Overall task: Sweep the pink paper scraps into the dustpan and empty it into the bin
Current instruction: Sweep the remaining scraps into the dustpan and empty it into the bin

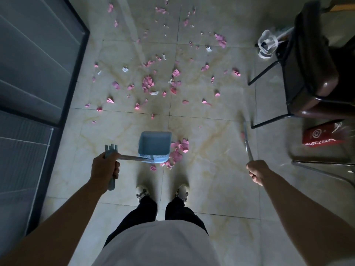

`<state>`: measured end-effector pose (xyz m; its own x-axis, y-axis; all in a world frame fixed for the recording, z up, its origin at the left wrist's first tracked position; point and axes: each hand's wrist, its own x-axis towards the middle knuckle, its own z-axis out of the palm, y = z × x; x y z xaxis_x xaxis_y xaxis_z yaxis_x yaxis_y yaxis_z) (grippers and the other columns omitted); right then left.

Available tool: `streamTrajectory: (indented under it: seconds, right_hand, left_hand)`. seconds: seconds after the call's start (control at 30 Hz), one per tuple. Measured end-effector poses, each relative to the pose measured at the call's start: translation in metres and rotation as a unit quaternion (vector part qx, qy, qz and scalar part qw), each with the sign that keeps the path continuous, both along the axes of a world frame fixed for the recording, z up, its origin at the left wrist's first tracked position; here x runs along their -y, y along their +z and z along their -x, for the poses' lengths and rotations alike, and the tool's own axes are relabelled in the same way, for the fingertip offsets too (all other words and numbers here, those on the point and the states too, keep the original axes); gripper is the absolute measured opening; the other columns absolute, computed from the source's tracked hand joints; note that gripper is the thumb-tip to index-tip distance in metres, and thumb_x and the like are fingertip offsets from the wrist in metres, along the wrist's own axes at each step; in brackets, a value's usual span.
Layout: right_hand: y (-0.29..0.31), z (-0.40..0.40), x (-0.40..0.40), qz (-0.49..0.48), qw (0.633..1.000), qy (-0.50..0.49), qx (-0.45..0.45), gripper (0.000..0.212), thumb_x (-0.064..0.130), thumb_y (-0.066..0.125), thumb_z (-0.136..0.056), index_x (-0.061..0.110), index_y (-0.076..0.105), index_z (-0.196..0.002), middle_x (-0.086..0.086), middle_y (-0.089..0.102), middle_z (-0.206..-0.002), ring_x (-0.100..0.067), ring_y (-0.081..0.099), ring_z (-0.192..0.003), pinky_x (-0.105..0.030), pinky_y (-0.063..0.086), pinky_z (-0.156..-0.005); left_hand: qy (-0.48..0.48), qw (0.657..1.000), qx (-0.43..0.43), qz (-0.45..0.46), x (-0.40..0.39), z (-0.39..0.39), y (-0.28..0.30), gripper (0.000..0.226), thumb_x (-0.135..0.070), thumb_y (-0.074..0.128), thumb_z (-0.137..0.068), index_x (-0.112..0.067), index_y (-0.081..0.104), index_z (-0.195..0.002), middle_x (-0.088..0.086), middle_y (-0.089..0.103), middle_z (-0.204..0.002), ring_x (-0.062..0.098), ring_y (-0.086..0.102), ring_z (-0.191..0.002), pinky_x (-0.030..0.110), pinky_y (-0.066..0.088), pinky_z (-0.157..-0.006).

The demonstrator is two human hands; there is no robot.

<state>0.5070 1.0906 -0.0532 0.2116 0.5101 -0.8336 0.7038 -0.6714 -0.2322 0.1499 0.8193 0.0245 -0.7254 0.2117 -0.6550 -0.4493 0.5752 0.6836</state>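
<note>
Now | left hand (105, 166) clamped on dustpan (154, 146) handle | right hand (256, 170) gripping broom (247, 144) shaft | pink paper scraps (148, 82) featherlight, drift-prone; sweep gently

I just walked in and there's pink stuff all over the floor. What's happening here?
A person is sweeping up. The left hand grips the handle of a blue dustpan, and the right hand grips a broom handle, blurred by motion. A small pile of pink paper scraps lies beside the dustpan, near the person's shoes. Many more scraps remain scattered across the tile floor ahead, up to a dark chair.
</note>
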Motion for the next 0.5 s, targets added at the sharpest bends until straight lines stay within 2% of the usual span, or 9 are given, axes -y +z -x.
streamTrajectory:
  seconds: [0.1, 0.27, 0.3, 0.37, 0.43, 0.5]
  right_hand:
    - [0.003, 0.029, 0.003, 0.014, 0.998, 0.058, 0.009, 0.015, 0.002, 0.044, -0.09, 0.009, 0.043, -0.077, -0.003, 0.03, -0.052, -0.013, 0.025, -0.04, -0.007, 0.018, -0.033]
    - [0.014, 0.08, 0.026, 0.018, 0.989, 0.144, 0.012, 0.02, 0.004, 0.048, -0.088, 0.01, 0.043, -0.069, -0.005, 0.035, -0.054, -0.011, 0.031, -0.026, -0.006, 0.021, -0.03]
    - [0.017, 0.09, 0.03, 0.023, 0.986, 0.163, 0.007, 0.022, 0.005, 0.048, -0.088, 0.011, 0.043, -0.068, -0.005, 0.037, -0.055, -0.01, 0.034, -0.028, -0.007, 0.022, -0.029]
    - [0.024, 0.112, 0.042, 0.05, 0.973, 0.223, -0.011, 0.023, 0.006, 0.048, -0.09, 0.014, 0.043, -0.069, -0.003, 0.041, -0.062, -0.012, 0.04, -0.044, -0.014, 0.031, -0.032]
    - [0.031, 0.132, 0.06, 0.057, 0.955, 0.291, -0.005, 0.012, 0.008, 0.047, -0.091, 0.008, 0.053, -0.081, -0.003, 0.043, -0.066, -0.013, 0.04, -0.052, -0.019, 0.034, -0.044]
    - [0.033, 0.149, 0.081, 0.031, 0.937, 0.346, 0.017, 0.026, 0.011, 0.045, -0.09, -0.002, 0.056, -0.11, -0.01, 0.053, -0.073, -0.016, 0.046, -0.054, -0.019, 0.034, -0.046]
  left_hand:
    - [0.005, 1.0, 0.003, 0.002, 0.005, 0.007, -0.001, 0.014, -0.014, 0.058, -0.092, -0.011, 0.058, -0.078, 0.008, 0.042, -0.057, 0.009, 0.035, -0.031, 0.017, 0.031, -0.034]
    - [0.01, 1.0, -0.006, 0.006, 0.013, 0.022, -0.006, 0.015, -0.013, 0.057, -0.092, -0.01, 0.057, -0.078, 0.008, 0.042, -0.055, 0.009, 0.035, -0.03, 0.016, 0.031, -0.034]
    - [0.011, 1.0, -0.007, 0.009, 0.015, 0.026, -0.008, 0.015, -0.013, 0.057, -0.092, -0.009, 0.057, -0.078, 0.007, 0.042, -0.054, 0.009, 0.035, -0.029, 0.016, 0.031, -0.034]
    - [0.009, 1.0, -0.009, 0.017, 0.022, 0.034, -0.013, 0.013, -0.012, 0.057, -0.091, -0.009, 0.057, -0.077, 0.008, 0.043, -0.054, 0.01, 0.035, -0.03, 0.017, 0.031, -0.035]
    - [0.005, 1.0, -0.013, 0.026, 0.032, 0.043, -0.018, 0.014, -0.011, 0.057, -0.089, -0.011, 0.057, -0.075, 0.008, 0.044, -0.054, 0.012, 0.035, -0.032, 0.02, 0.032, -0.038]
    - [-0.001, 0.999, -0.015, 0.029, 0.045, 0.053, -0.022, 0.016, -0.011, 0.057, -0.088, -0.011, 0.056, -0.072, 0.007, 0.045, -0.053, 0.014, 0.036, -0.034, 0.022, 0.033, -0.04]
